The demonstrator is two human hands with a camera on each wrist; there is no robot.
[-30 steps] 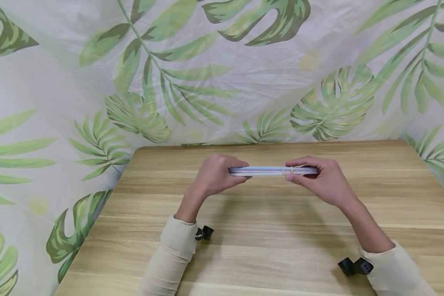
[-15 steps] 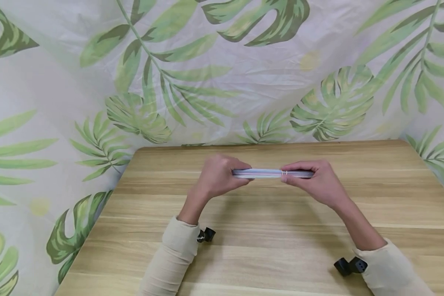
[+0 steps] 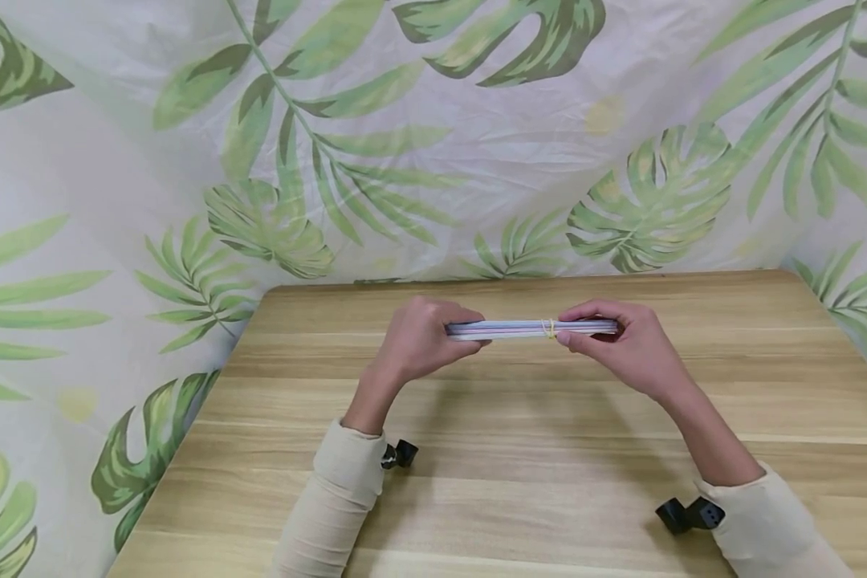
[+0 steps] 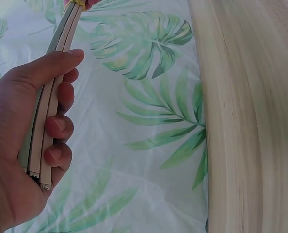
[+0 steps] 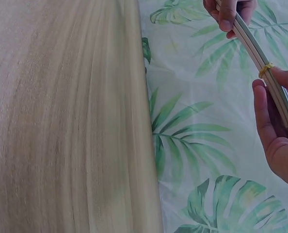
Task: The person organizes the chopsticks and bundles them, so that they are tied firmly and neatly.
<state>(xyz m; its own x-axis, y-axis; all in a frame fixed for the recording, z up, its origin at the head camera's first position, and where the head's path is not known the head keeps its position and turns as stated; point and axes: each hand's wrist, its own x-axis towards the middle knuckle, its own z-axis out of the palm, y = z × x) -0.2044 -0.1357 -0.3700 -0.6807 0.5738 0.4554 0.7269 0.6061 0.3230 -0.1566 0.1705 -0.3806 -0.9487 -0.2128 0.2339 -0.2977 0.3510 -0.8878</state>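
Above the surface (image 3: 477, 449) near its far edge, both hands grip a strip bundle (image 3: 513, 329) lying left-right; the left hand (image 3: 419, 341) grips one end, the right hand (image 3: 632, 349) the other beside the rubber band (image 3: 550, 328).

Head camera looks forward and down over the desk (image 3: 520, 449). Wrist cameras sit close, facing the desk edge (image 4: 241, 121) and leaf-print cloth (image 5: 202, 136); all views share both.

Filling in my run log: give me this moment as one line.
left hand: grips straw bundle end | right hand: holds other end by rubber band | bundle level above table
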